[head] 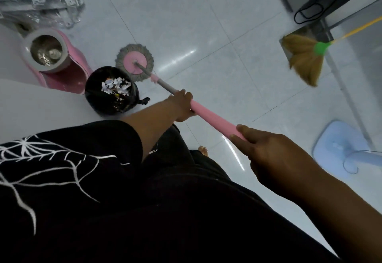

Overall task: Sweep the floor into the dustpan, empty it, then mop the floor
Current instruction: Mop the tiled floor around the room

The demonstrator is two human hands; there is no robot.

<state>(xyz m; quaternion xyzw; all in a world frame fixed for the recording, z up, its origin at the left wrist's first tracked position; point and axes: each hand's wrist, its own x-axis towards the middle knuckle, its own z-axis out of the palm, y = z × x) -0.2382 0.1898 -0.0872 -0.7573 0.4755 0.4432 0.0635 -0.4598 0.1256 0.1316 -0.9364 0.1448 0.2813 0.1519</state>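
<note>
one mop (134,64), one broom (303,58), one bin (126,107), one bucket (66,80); left hand (182,105) ahead, right hand (268,155) behind, both gripping the mop.

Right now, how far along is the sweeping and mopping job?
Sweeping and emptying look done: the broom is set aside, and paper scraps lie in the black bin. Mopping is in hand: the left hand and right hand grip the mop handle, with the mop head down near the pink bucket. Mopping the floor itself is what remains.
</note>
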